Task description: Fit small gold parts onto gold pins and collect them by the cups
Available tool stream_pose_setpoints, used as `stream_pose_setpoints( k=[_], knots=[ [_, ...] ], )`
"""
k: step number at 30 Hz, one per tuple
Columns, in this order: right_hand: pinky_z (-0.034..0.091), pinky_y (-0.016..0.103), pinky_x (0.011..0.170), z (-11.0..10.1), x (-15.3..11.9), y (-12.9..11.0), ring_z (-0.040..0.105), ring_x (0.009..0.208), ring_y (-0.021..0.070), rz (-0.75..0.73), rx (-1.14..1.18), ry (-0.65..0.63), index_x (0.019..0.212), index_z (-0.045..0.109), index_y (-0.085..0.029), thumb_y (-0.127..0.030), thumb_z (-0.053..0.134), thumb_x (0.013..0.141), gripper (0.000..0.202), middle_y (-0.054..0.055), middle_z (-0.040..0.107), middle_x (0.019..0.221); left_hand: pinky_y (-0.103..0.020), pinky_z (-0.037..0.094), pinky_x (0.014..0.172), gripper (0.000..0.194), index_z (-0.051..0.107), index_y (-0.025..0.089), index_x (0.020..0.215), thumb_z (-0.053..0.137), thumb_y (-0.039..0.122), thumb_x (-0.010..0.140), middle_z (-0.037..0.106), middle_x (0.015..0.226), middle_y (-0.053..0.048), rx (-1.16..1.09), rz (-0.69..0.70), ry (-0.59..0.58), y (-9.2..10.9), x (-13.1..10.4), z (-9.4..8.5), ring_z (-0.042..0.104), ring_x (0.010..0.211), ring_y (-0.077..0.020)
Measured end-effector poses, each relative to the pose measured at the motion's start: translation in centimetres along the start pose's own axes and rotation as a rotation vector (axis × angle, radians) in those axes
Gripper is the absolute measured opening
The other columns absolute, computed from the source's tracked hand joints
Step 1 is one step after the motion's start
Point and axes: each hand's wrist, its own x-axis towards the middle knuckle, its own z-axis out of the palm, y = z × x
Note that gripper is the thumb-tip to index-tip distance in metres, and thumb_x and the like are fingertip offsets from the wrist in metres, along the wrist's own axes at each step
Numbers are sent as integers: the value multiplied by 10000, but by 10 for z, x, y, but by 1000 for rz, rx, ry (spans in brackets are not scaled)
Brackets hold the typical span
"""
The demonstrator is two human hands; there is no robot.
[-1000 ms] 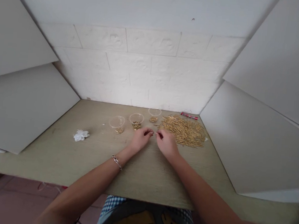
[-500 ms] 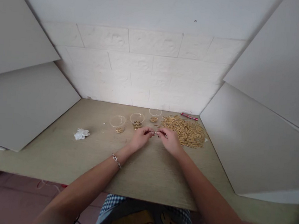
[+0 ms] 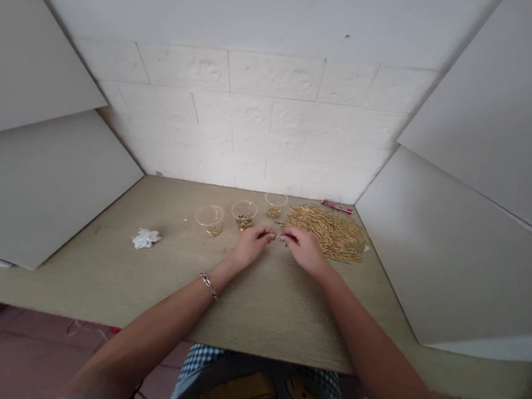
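My left hand (image 3: 253, 244) and my right hand (image 3: 305, 250) meet fingertip to fingertip over the middle of the table, both closed in a pinch. A tiny thin piece shows between them, too small to name. Just behind my left hand stands a clear cup (image 3: 244, 212) with small dark and gold parts. Another clear cup (image 3: 210, 217) with gold bits is to its left, and a third clear cup (image 3: 275, 204) stands further back. Beside my right hand lies a wide pile of thin gold sticks (image 3: 331, 234).
A crumpled white tissue (image 3: 145, 239) lies on the left of the table (image 3: 253, 330). Behind the pile, near the wall, is a red tube (image 3: 337, 207). Grey panels (image 3: 472, 257) flank both sides, and a white brick-patterned wall (image 3: 248, 116) rises at the back.
Both hands hold nearly the same place. The fingertips of my right hand have shifted very slightly, and a little more of the thin piece shows between the hands.
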Motion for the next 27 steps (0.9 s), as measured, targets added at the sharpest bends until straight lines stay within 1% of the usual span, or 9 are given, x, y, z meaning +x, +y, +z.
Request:
stream_pose_setpoints(
  k=[6, 11, 15, 17, 20, 24, 27],
  knots=[
    [402, 240, 618, 3, -1, -1, 540, 624, 115, 39, 10, 17, 815, 631, -171, -207, 518, 760, 131, 24, 640, 724, -223, 402, 677, 155, 602, 140, 742, 483, 237, 752, 590, 690, 6, 21, -23, 17, 4, -1, 0, 515, 690, -112],
    [395, 240, 574, 12, -2, -3, 532, 560, 114, 158, 83, 59, 762, 610, -162, -224, 507, 751, 121, 10, 615, 646, -216, 401, 660, 148, 595, 132, 736, 485, 230, 749, 585, 684, 3, -20, -23, 49, 1, -1, 2, 513, 679, -109],
    [408, 244, 574, 16, -3, -6, 551, 555, 115, 217, 130, 73, 758, 605, -161, -236, 493, 754, 134, 15, 631, 669, -218, 410, 671, 147, 601, 132, 746, 487, 225, 752, 601, 700, -4, -10, -26, 75, -1, -1, 2, 525, 685, -112],
    [408, 243, 569, 16, -3, -7, 554, 550, 117, 217, 110, 73, 752, 609, -161, -225, 489, 752, 136, 17, 634, 661, -220, 414, 670, 144, 604, 135, 749, 487, 218, 753, 607, 708, -8, 14, -26, 84, 0, -1, 2, 528, 691, -114],
    [409, 245, 571, 17, -3, -7, 555, 555, 123, 173, 45, 99, 752, 620, -167, -209, 488, 745, 139, 20, 636, 649, -223, 417, 673, 149, 609, 143, 750, 481, 217, 761, 614, 718, -8, 70, -20, 83, 2, -2, 2, 532, 701, -117],
    [414, 253, 585, 20, -4, -4, 567, 587, 135, 120, -19, 127, 778, 629, -167, -210, 483, 751, 155, 37, 645, 680, -228, 418, 684, 168, 616, 148, 750, 467, 223, 772, 618, 721, -9, 119, -9, 85, 4, -3, 1, 536, 703, -118],
    [412, 251, 586, 22, -4, -4, 568, 585, 136, 97, -50, 139, 759, 629, -172, -202, 475, 755, 156, 36, 641, 671, -234, 417, 688, 175, 619, 152, 749, 462, 225, 777, 619, 718, -11, 158, -1, 95, 5, -4, 2, 535, 703, -122]
  ],
)
